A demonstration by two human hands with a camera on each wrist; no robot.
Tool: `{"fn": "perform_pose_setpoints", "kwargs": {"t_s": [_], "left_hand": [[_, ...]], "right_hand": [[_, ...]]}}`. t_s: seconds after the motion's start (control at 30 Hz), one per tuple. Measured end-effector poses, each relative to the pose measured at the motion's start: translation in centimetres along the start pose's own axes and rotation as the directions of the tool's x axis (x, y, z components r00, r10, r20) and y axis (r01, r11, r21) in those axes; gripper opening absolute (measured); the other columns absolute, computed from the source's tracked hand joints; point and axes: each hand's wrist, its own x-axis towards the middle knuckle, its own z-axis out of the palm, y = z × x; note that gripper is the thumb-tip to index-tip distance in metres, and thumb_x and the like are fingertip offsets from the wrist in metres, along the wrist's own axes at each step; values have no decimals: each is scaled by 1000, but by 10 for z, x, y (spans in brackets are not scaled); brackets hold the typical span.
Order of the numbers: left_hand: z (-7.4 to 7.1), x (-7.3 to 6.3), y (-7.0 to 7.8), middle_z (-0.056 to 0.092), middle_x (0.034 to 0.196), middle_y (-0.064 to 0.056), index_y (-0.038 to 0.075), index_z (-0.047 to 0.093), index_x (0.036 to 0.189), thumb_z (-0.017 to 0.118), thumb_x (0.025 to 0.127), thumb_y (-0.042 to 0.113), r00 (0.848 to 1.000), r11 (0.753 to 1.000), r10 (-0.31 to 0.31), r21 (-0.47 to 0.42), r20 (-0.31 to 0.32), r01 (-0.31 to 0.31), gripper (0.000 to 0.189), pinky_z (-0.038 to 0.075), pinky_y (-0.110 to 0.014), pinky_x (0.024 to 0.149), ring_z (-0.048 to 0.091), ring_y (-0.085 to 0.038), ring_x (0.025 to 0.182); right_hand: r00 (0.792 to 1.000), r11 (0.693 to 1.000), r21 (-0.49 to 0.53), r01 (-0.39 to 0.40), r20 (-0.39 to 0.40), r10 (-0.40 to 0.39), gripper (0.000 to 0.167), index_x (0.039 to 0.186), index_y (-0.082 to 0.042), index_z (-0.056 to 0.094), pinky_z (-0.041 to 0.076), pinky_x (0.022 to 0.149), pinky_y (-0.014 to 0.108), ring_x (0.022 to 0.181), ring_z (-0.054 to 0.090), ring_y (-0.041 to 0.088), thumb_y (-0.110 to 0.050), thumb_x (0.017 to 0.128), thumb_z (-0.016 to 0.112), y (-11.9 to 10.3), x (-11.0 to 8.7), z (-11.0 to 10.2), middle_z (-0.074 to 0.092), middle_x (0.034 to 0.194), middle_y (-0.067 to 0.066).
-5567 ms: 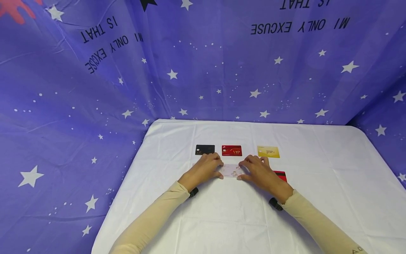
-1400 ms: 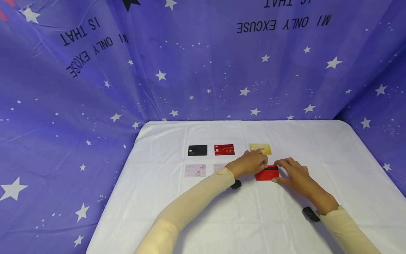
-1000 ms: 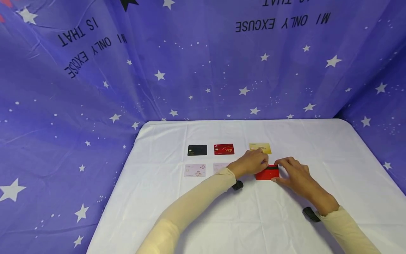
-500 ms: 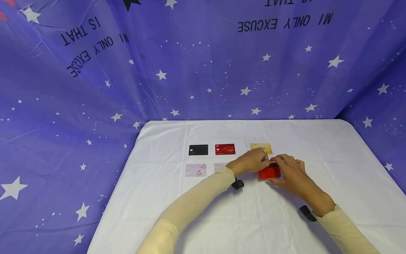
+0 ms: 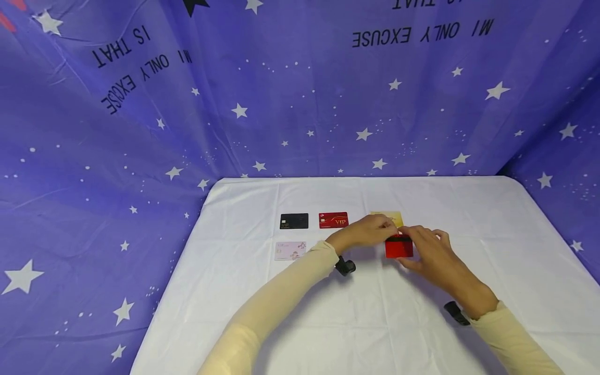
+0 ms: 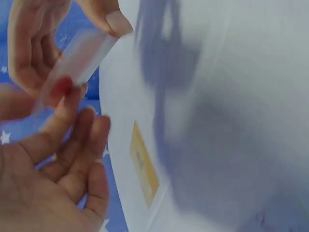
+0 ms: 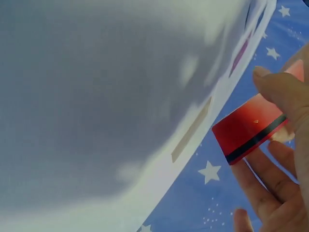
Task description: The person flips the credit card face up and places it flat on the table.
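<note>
Both hands hold a red card with a black magnetic stripe (image 5: pixel 399 248), raised above the white tablecloth in the head view. My left hand (image 5: pixel 366 230) pinches its left end between thumb and forefinger. My right hand (image 5: pixel 433 260) grips the opposite end, thumb along the near edge and fingers at the far edge. In the right wrist view the striped side of the red card (image 7: pixel 253 123) faces the camera, tilted. The left wrist view catches the red card (image 6: pixel 87 55) blurred, looking pale with a red patch. A yellow card (image 5: pixel 392 215) lies just beyond, partly covered by the left hand.
A black card (image 5: pixel 294 221) and a red VIP card (image 5: pixel 333 220) lie in the back row on the white tablecloth (image 5: pixel 337 333). Nearer lies a pale pink card (image 5: pixel 287 251), its right corner by the left sleeve (image 5: pixel 276 291). A purple star-print curtain (image 5: pixel 300 120) hangs behind the table.
Earlier both hands were at a pale pink card, then moved right to the red striped card. That card has since risen from the table and tilted. The left forearm now hides the second pink card.
</note>
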Motion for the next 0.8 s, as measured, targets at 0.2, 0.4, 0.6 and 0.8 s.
{"fn": "perform_pose_setpoints", "kwargs": {"t_s": [0.2,0.4,0.6,0.8], "left_hand": [[-14,-9,-2,68,124,-3,10,68,125,28,110,25,999,983,36,-178,-24,-40,46,48,-20,96,68,-21,113],[-9,-11,-5,62,141,-9,5,50,141,56,106,12,996,985,89,-150,25,-85,36,49,-24,104,66,-20,122],[1,-11,-2,52,155,-8,9,37,154,76,99,25,991,995,97,1,91,-97,70,42,-15,105,62,-21,132],[2,-15,-2,57,148,-1,15,45,147,76,99,26,990,990,135,29,50,-137,58,45,-17,105,62,-16,126]], "right_hand": [[999,990,134,-46,24,43,68,138,-6,60,36,95,51,114,67,35,-13,78,93,6,2,-11,67,126,13],[993,937,328,-120,44,112,61,141,-11,60,37,103,14,122,62,32,-13,87,88,12,5,-21,66,134,10],[985,840,515,-173,80,154,55,139,-8,55,38,103,5,125,54,-10,-8,91,83,15,9,-26,64,135,15],[987,778,609,-155,70,142,53,137,-4,55,43,101,8,118,59,-8,2,91,80,19,10,-23,65,130,12]]}}
